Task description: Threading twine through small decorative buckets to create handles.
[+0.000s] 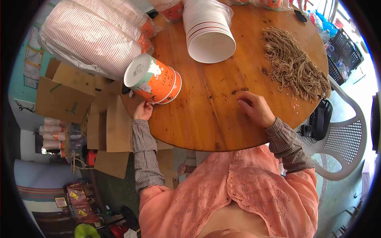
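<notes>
An orange and green printed paper bucket (158, 81) stands upside down at the left edge of the round table; two rims at its lower end show a second bucket nested with it. My left hand (143, 110) is closed at the bucket's near rim, its fingertips partly hidden against it. On the bare wood to the right rests my right hand (257, 109), fingers curled in; whatever they hold, if anything, is hidden. Beyond it lies a pile of tan string (293, 63). At the far middle, a stack of white paper buckets (211, 45) lies on its side in clear plastic.
Long plastic-wrapped stacks of buckets (89, 37) fill the far left. Open cardboard boxes (107, 123) stand beside the wooden table (210, 119). At the right is a white plastic chair (343, 137) with a black case (320, 119) on it, and black crates (346, 49) stand behind.
</notes>
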Action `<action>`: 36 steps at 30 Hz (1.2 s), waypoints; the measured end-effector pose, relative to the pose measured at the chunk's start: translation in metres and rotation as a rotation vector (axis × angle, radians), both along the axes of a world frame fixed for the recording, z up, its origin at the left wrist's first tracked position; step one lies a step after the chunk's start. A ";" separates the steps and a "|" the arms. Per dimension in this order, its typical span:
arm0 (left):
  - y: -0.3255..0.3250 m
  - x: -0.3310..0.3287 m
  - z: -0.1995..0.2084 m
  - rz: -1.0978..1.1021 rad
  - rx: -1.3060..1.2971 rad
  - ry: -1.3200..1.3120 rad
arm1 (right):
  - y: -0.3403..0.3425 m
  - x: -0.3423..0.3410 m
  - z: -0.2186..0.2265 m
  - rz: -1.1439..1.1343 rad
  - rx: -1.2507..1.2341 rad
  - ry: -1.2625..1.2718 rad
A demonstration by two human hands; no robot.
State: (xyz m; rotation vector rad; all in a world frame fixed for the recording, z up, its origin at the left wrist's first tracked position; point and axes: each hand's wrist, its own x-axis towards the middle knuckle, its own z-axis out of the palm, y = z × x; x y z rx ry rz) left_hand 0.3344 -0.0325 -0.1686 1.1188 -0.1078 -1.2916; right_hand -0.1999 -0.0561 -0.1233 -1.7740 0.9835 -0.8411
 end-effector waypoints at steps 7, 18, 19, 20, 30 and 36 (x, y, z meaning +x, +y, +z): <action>0.035 -0.074 0.009 0.569 -0.249 -0.938 | -0.033 0.030 0.025 0.079 -0.140 0.002; -0.109 -0.259 0.016 0.197 -0.484 -1.201 | -0.131 0.050 -0.025 -0.439 -0.265 -0.146; -0.122 -0.259 0.010 0.282 -0.449 -1.365 | -0.132 0.049 -0.025 -0.453 -0.283 -0.142; -0.138 -0.255 0.004 0.329 -0.415 -1.310 | -0.138 0.046 -0.033 -0.483 -0.305 -0.166; -0.169 -0.258 0.004 0.295 -0.437 -1.350 | -0.150 0.041 -0.020 -0.427 -0.181 -0.302; -0.170 -0.258 0.005 0.234 -0.385 -1.469 | -0.168 0.049 -0.020 -0.525 -0.174 -0.209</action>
